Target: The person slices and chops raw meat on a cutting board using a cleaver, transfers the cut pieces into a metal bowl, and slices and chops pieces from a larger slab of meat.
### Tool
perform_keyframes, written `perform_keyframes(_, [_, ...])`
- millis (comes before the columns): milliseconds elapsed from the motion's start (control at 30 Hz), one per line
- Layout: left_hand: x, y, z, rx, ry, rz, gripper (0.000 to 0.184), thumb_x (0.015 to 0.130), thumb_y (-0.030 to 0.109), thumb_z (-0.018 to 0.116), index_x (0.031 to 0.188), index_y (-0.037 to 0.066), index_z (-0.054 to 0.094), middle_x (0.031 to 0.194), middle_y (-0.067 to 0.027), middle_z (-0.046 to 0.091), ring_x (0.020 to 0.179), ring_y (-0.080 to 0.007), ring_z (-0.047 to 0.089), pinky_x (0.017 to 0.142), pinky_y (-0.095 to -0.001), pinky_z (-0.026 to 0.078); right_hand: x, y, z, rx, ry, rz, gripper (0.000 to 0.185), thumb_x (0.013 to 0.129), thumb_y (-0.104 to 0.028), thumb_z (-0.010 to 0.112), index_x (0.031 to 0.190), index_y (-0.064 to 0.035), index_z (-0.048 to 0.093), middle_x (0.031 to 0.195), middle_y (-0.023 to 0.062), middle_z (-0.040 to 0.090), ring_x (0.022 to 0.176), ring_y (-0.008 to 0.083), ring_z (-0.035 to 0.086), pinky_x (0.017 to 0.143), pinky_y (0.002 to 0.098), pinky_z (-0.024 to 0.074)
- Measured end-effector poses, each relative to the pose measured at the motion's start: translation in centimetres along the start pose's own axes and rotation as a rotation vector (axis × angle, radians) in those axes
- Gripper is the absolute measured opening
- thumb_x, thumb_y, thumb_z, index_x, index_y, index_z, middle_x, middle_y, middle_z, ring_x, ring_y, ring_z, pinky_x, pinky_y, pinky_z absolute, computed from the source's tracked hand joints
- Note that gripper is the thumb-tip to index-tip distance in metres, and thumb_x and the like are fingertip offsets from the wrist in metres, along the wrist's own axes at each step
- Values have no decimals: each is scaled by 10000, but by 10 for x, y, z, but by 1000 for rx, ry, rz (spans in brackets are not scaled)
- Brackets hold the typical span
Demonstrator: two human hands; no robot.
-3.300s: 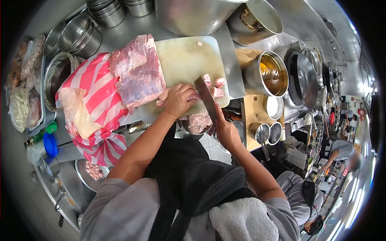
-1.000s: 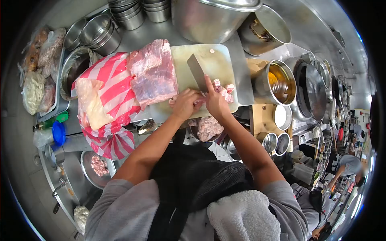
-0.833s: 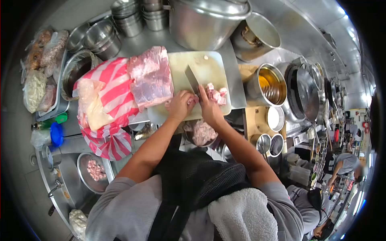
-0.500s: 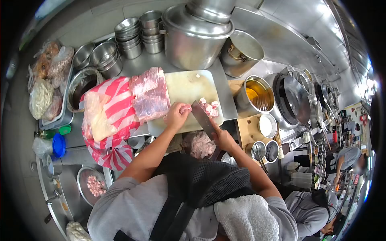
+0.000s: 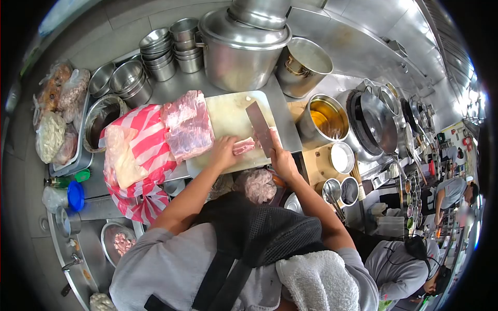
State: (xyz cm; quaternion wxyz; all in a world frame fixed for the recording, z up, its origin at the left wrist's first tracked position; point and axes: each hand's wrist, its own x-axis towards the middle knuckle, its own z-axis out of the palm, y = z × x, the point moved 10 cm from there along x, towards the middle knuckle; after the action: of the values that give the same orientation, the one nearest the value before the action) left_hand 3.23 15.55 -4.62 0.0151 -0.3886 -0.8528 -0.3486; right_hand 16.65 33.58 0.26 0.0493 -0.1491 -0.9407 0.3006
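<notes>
A cleaver (image 5: 259,126) is held by its handle in my right hand (image 5: 283,159), its blade over the right part of the pale cutting board (image 5: 233,111). My left hand (image 5: 223,154) is closed on the end of a small strip of meat (image 5: 243,146) that lies on the board, left of the blade. Cut pieces (image 5: 274,136) show just right of the blade, partly hidden by it. A large slab of raw meat (image 5: 188,127) rests across the board's left edge and a red-and-white striped bag (image 5: 148,135). Below the board's near edge is a container of meat (image 5: 257,185).
Large lidded pot (image 5: 241,57) and open pot (image 5: 305,65) stand behind the board. An oil pot (image 5: 326,120) and small containers (image 5: 342,157) are at right. Steel bowls (image 5: 128,78) and bagged food (image 5: 51,136) sit left. Co-workers (image 5: 402,267) are at far right.
The view has shifted. My right hand has brought the cleaver from between the hands to the right, over the cut pieces. The meat strip now lies on the board, with my left hand at its left end.
</notes>
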Motion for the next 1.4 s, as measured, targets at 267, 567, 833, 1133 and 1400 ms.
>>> perform_keyframes(267, [-13, 17, -25, -118, 227, 157, 465, 848, 262, 911, 1261, 99, 775, 1267, -114, 726, 1144, -345, 692, 973, -465, 579, 24, -28, 33, 114, 97, -174, 811, 1088, -129, 559, 1789, -232, 166, 868, 373, 718, 847, 549, 736, 791, 644, 529])
perform_keyframes(567, [-2, 5, -7, -116, 171, 129, 222, 851, 200, 890, 1046, 118, 822, 1156, -23, 768, 1030, -277, 707, 901, -402, 602, 13, -19, 73, -136, -194, 110, 989, 946, 22, 533, 1796, -260, 114, 869, 360, 723, 813, 553, 734, 756, 666, 539])
perform_keyframes(833, [1, -4, 0, -126, 100, 125, 240, 868, 195, 858, 1091, 121, 810, 1203, -14, 759, 1040, -275, 681, 938, -398, 581, -25, -9, 54, -223, -243, 58, 977, 981, -38, 583, 1803, -288, 118, 848, 329, 743, 761, 522, 744, 710, 632, 563])
perform_keyframes(1133, [-2, -10, -1, -173, 173, 99, 290, 806, 146, 848, 1084, 123, 769, 1169, -36, 747, 1095, -282, 675, 962, -426, 567, 67, -28, 92, -181, -156, -26, 946, 980, -15, 565, 1792, -258, 145, 906, 365, 736, 815, 546, 741, 726, 660, 541])
perform_keyframes(1400, [-9, -33, -3, -150, 365, -15, 307, 819, 157, 882, 1075, 98, 725, 1131, -101, 747, 1060, -357, 692, 932, -482, 563, -51, 10, 53, -137, -191, 94, 881, 1053, -79, 561, 1790, -276, 122, 913, 376, 733, 862, 584, 719, 790, 658, 538])
